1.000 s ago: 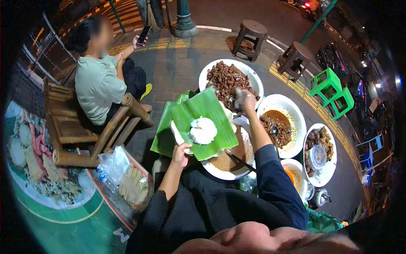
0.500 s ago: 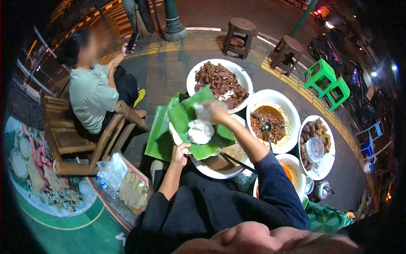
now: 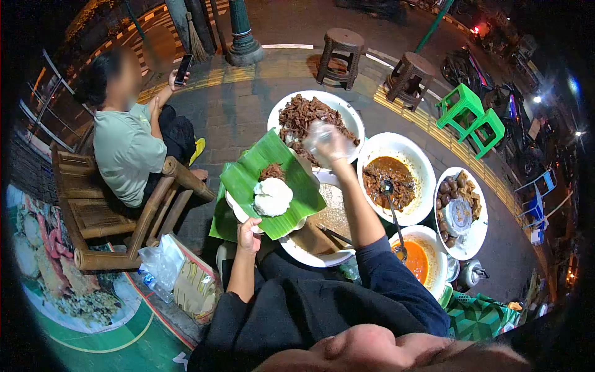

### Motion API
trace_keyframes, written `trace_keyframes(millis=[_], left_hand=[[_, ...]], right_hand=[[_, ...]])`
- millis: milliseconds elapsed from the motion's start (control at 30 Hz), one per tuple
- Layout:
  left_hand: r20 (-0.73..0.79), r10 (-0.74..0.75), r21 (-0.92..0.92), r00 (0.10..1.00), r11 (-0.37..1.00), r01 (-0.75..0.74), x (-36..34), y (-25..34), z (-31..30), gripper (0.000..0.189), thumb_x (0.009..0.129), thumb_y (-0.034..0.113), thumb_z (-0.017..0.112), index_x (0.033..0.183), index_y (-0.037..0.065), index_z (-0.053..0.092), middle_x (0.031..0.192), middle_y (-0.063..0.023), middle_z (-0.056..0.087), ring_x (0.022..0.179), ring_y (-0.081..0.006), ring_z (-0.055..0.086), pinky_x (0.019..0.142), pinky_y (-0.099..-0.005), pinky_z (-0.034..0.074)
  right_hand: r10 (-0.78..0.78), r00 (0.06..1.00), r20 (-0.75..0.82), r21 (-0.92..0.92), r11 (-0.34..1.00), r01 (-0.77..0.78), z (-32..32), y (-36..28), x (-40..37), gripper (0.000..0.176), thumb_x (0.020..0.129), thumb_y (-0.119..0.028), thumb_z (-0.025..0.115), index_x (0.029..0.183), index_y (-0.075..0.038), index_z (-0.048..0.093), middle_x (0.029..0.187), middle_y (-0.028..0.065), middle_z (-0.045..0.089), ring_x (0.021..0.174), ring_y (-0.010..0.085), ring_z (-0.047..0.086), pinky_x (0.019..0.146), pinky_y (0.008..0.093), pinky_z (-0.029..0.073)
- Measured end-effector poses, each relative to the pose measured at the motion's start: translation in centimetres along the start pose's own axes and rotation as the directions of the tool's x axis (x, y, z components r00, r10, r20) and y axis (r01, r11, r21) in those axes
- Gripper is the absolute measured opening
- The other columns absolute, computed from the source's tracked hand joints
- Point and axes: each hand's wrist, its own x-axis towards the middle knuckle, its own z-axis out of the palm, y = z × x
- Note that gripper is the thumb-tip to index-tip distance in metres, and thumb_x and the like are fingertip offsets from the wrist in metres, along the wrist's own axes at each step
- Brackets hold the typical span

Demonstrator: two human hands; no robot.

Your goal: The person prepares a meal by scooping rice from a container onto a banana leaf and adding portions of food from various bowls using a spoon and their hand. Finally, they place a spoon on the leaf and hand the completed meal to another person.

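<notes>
My left hand (image 3: 249, 236) pinches the near left edge of a leaf-lined plate, with a white rim showing under the green banana leaf (image 3: 297, 208). On the leaf lie a mound of white rice (image 3: 272, 197) and, just behind it, a small heap of brown shredded food (image 3: 271, 172). A clear plastic glove covers my right hand (image 3: 331, 146), which is over the near right side of a white basin (image 3: 357, 116) of dark brown shredded food (image 3: 308, 115). Motion smears the gloved fingers.
Right of the basin stand a bowl of brown stew (image 3: 389, 180) with a ladle, a bowl of orange sauce (image 3: 414, 259) and a dish of eggs (image 3: 447, 192). A grainy-looking basin (image 3: 331, 208) lies below. A person (image 3: 127, 149) sits at left on a bamboo chair (image 3: 99, 217), holding a phone.
My right hand has moved from above the rice to the basin of shredded food. A brown heap now shows behind the rice, and the leaf lies flatter.
</notes>
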Motion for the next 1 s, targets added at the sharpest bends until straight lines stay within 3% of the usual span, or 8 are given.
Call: trace_keyframes(millis=[233, 300, 333, 433, 600, 733, 767, 1000], left_hand=[[-0.028, 0.028, 0.0, 0.999, 1.0, -0.028, -0.4, 1.4, 0.8, 0.035, 0.068, -0.001, 0.051, 0.103, -0.001, 0.05, 0.093, -0.006, 0.057, 0.082, -0.0197, 0.058, 0.074, -0.0309, 0.049], [-0.047, 0.006, -0.014, 0.999, 1.0, -0.007, -0.5, 1.7, 1.2, 0.034, 0.068, -0.001, 0.052, 0.101, -0.001, 0.051, 0.091, -0.0052, 0.057, 0.081, -0.0182, 0.058, 0.073, -0.0301, 0.048], [-0.062, -0.018, -0.028, 0.998, 0.999, 0.016, -0.4, 1.8, 1.3, 0.032, 0.067, -0.002, 0.054, 0.099, -0.001, 0.053, 0.089, -0.0045, 0.057, 0.079, -0.0167, 0.058, 0.071, -0.0292, 0.048], [-0.005, 0.024, 0.011, 1.0, 1.0, -0.024, 0.1, 1.5, 0.8, 0.038, 0.068, -0.001, 0.051, 0.106, 0.0, 0.05, 0.095, -0.006, 0.057, 0.084, -0.0197, 0.058, 0.076, -0.0314, 0.048], [-0.017, -0.021, 0.03, 1.0, 0.999, 0.021, 0.1, 1.3, 1.2, 0.037, 0.067, -0.002, 0.051, 0.104, -0.001, 0.051, 0.096, -0.0061, 0.057, 0.086, -0.0197, 0.058, 0.078, -0.0313, 0.047], [-0.023, -0.021, 0.015, 1.0, 1.0, 0.021, -0.4, 1.4, 2.4, 0.033, 0.066, -0.001, 0.053, 0.1, -0.002, 0.053, 0.092, -0.0058, 0.058, 0.081, -0.018, 0.058, 0.073, -0.0297, 0.047], [-0.039, -0.022, 0.016, 0.999, 1.0, 0.023, -0.6, 1.4, 2.5, 0.031, 0.066, 0.0, 0.055, 0.096, -0.001, 0.054, 0.087, -0.0054, 0.058, 0.076, -0.0163, 0.059, 0.068, -0.0284, 0.048], [-0.013, 0.019, 0.047, 1.0, 0.999, -0.018, 0.3, 0.5, 1.4, 0.036, 0.068, -0.001, 0.051, 0.103, -0.003, 0.052, 0.096, -0.0069, 0.057, 0.086, -0.0198, 0.058, 0.078, -0.0311, 0.047]], right_hand=[[0.13, 0.99, -0.054, -0.36, 0.922, -0.14, -0.2, 12.8, 5.3, 0.015, 0.082, -0.013, 0.045, 0.092, -0.005, 0.053, 0.081, 0.008, 0.056, 0.076, 0.0194, 0.053, 0.071, 0.0265, 0.045], [-0.122, 0.972, -0.201, -0.228, 0.971, 0.074, 2.8, 20.5, 4.9, 0.018, 0.075, -0.01, 0.048, 0.088, -0.002, 0.058, 0.092, 0.0174, 0.059, 0.082, 0.0359, 0.056, 0.077, 0.0414, 0.045], [-0.469, 0.878, -0.09, -0.773, 0.589, 0.236, 2.1, 16.1, 3.2, 0.019, 0.073, -0.007, 0.048, 0.087, -0.003, 0.059, 0.094, 0.0163, 0.059, 0.084, 0.0332, 0.057, 0.078, 0.0384, 0.045], [-0.063, 0.998, 0.001, -0.473, 0.879, 0.056, 1.3, 13.2, 2.0, 0.018, 0.074, -0.007, 0.046, 0.085, -0.002, 0.059, 0.092, 0.0178, 0.058, 0.083, 0.0318, 0.057, 0.074, 0.0388, 0.045], [-0.403, 0.913, 0.065, -0.499, 0.779, 0.38, -0.9, 11.3, 1.6, 0.015, 0.072, -0.013, 0.049, 0.077, -0.003, 0.06, 0.07, 0.0168, 0.058, 0.068, 0.0318, 0.058, 0.059, 0.039, 0.045], [0.316, 0.92, -0.233, -0.088, 0.935, -0.344, -1.1, 17.7, 4.6, 0.027, 0.085, -0.028, 0.049, 0.079, -0.006, 0.063, 0.075, 0.0075, 0.061, 0.056, 0.0166, 0.055, 0.049, 0.0278, 0.042], [0.238, 0.971, 0.01, -0.597, 0.781, -0.185, -2.2, 17.1, 5.4, 0.017, 0.082, -0.023, 0.055, 0.077, -0.007, 0.06, 0.07, 0.0042, 0.059, 0.052, 0.0137, 0.052, 0.045, 0.0281, 0.041], [0.657, 0.663, 0.36, 0.399, 0.533, -0.746, -3.1, 0.8, 2.1, 0.022, 0.078, -0.003, 0.056, 0.098, -0.013, 0.052, 0.078, 0.002, 0.055, 0.071, 0.0128, 0.055, 0.059, 0.0272, 0.049]])
